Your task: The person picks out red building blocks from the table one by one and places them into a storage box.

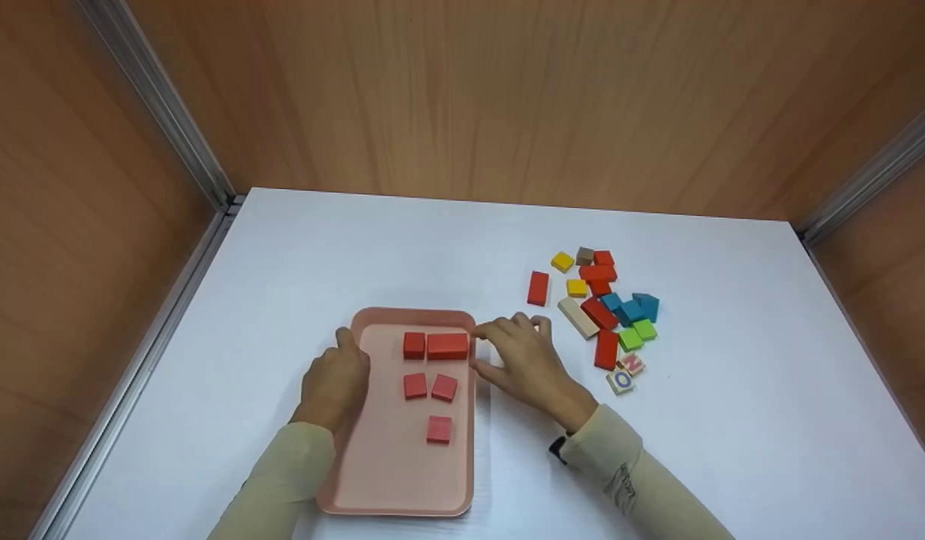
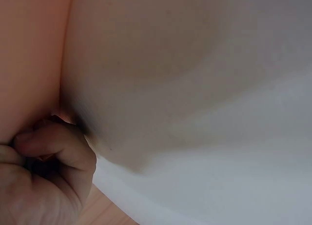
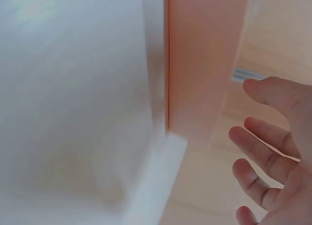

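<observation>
The left hand (image 1: 334, 382) curls round the left side of the pink tray (image 1: 402, 480) on the table (image 1: 732, 360); the right hand (image 1: 528, 364) has loose, spread fingers by the tray's right edge, holding nothing. Five red blocks (image 1: 444, 388) (one is longer) sit inside; more blocks (image 1: 599, 313) lie to the right.

Table (image 1: 732, 420) is showing bright; tray (image 1: 394, 465) is casting soft shadow; wrist views are looking blurred, left one dimmer.

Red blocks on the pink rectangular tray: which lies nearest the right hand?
The long red rectangular block on the tray, at its far right corner, just left of the right hand; the other four are shorter and lie farther away.
</observation>
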Demonstrator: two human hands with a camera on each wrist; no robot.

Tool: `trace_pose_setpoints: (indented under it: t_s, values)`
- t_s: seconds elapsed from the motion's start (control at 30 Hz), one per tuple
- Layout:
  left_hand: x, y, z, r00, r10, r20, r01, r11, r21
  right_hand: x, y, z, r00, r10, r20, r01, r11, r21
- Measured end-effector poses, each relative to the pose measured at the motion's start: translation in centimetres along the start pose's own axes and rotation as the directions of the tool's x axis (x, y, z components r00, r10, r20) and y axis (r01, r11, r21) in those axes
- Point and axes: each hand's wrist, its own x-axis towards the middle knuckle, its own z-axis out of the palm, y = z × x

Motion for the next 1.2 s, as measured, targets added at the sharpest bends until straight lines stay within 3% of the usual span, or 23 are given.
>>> trace_pose_setpoints:
  t_s: [0.37,0.7,0.9,1.2]
  values:
    - [0.0,0.0,-0.3,0.999,-0.038,0.036,0.038,0.999,-0.003,-2.4,5.2,-2.4,0.990,0.128,-0.057,-0.126,0.992,0.029]
    - [0.1,0.1,-0.3,0.999,-0.021,0.050,0.021,1.000,0.011,-5.7,9.9,-4.8,0.938,0.345,-0.014,-0.345,0.938,0.026]
    - [0.2,0.1,-0.4,0.999,0.006,0.040,-0.007,1.000,0.018,-7.2,11.9,-6.0,0.918,0.396,-0.020,-0.396,0.918,0.008]
    - [0.1,0.2,-0.3,0.997,-0.037,0.062,0.038,0.999,-0.002,-8.0,13.2,-6.2,0.911,0.410,0.053,-0.410,0.912,-0.012]
